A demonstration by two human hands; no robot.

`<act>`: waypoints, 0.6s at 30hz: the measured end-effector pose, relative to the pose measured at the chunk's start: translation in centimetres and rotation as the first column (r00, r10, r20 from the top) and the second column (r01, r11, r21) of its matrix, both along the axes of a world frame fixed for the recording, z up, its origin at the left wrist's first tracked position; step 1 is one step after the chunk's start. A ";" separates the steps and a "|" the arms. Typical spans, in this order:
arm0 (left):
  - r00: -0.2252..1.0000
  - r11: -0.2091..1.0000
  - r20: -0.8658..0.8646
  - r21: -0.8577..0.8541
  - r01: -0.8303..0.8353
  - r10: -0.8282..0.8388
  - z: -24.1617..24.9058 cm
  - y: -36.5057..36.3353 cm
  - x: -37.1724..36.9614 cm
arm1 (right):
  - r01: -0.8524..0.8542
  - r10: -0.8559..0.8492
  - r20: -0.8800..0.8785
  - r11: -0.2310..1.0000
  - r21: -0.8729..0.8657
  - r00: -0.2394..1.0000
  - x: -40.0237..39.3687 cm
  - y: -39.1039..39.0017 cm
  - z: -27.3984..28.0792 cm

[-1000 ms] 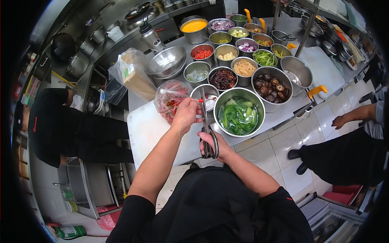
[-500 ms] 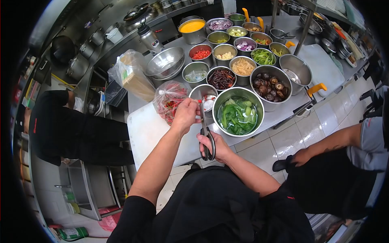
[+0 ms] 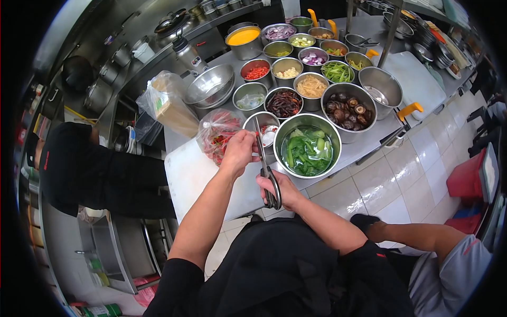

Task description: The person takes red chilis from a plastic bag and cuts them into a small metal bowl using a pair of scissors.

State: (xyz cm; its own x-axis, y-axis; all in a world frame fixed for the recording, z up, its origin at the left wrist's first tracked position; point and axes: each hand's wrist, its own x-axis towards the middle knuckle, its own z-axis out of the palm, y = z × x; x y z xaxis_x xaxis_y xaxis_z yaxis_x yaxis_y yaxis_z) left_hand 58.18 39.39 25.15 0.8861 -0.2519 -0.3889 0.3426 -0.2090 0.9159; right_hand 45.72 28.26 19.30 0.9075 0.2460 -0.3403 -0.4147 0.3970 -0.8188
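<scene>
My right hand (image 3: 283, 189) grips black-handled scissors (image 3: 270, 193), with the blades pointing away from me. Close against the blades, my left hand (image 3: 240, 151) pinches a mostly hidden small red piece, which looks like chili. Both hands are at the near side of a small metal pot (image 3: 250, 121) holding red bits and something white (image 3: 269, 135). Left of it, a clear plastic bag of red chilies (image 3: 217, 129) lies on the white cutting board (image 3: 185, 177). Immediately right stands a larger pot (image 3: 340, 150) with leafy greens in water (image 3: 309, 150).
Several metal pots hold mushrooms (image 3: 348, 111), dried chilies (image 3: 284, 102) and cut vegetables. Colanders (image 3: 211, 84) and a bottle (image 3: 188, 55) stand behind the bag. One co-worker (image 3: 68, 164) bends at left; another person's arm (image 3: 412, 235) is close at right. A red bin (image 3: 465, 177) stands on the floor.
The person at right has shifted downward in view and nearer my side, uncovering the red bin. My view has shifted slightly. My hands keep nearly the same pose at the pot.
</scene>
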 end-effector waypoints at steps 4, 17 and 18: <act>1.000 1.000 -0.011 -0.014 -0.003 0.003 0.4 -0.2 0.2 | -0.004 0.004 0.021 1.000 -0.018 1.000 -0.2 -0.2 0.7; 0.997 0.997 -0.045 -0.050 0.053 -0.055 0.5 0.0 1.3 | 0.024 -0.024 -0.009 0.998 0.064 1.000 0.4 -0.6 1.0; 0.997 0.997 -0.044 -0.047 0.056 -0.058 0.6 0.1 1.4 | 0.026 -0.024 -0.018 0.995 0.100 1.000 0.5 -0.8 1.0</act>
State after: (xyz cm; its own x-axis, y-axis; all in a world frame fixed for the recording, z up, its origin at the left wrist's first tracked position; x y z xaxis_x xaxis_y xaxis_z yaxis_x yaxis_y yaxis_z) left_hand 59.57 39.49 25.73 0.8515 -0.3200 -0.4153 0.3728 -0.1875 0.9088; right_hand 46.26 27.48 20.28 0.9082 0.2566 -0.3306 -0.4169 0.4869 -0.7675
